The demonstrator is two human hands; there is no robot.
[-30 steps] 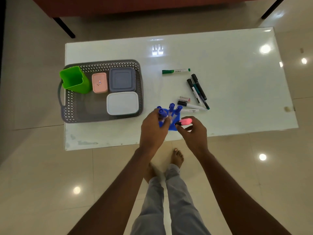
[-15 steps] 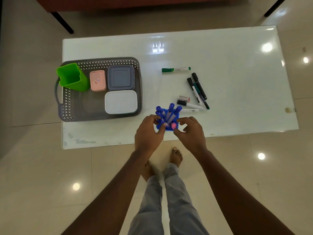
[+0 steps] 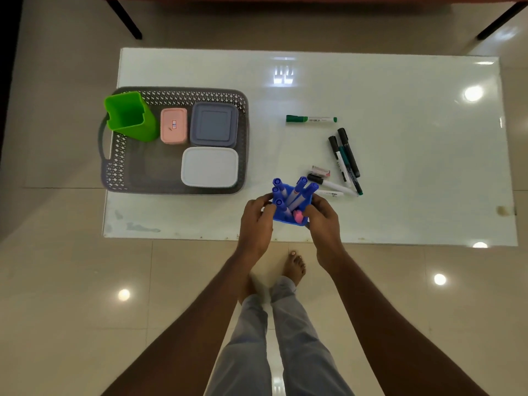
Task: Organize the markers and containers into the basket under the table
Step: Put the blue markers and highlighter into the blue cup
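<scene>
A blue pen holder [image 3: 288, 218] stands near the front edge of the white table [image 3: 400, 90]. It holds several blue-capped markers [image 3: 298, 190] and a pink marker [image 3: 298, 216]. My left hand [image 3: 255, 221] grips the holder's left side and my right hand [image 3: 323, 221] grips its right side. Several loose markers [image 3: 344, 158] lie just right of the holder, and a green marker [image 3: 311, 119] lies further back. A grey basket [image 3: 114, 167] on the table's left holds a green cup [image 3: 130, 115], a pink box [image 3: 173, 129], a grey-blue box [image 3: 213, 124] and a white box [image 3: 210, 166].
A small pink-white eraser-like piece [image 3: 320, 171] lies among the loose markers. My bare feet [image 3: 294, 265] stand on the glossy tiled floor [image 3: 71, 281] at the table's front edge. Dark furniture legs [image 3: 125, 20] stand behind the table.
One second ago my right hand held the pink marker above the holder. The pink marker now stands inside it, and both hands have closed round the holder's sides.
</scene>
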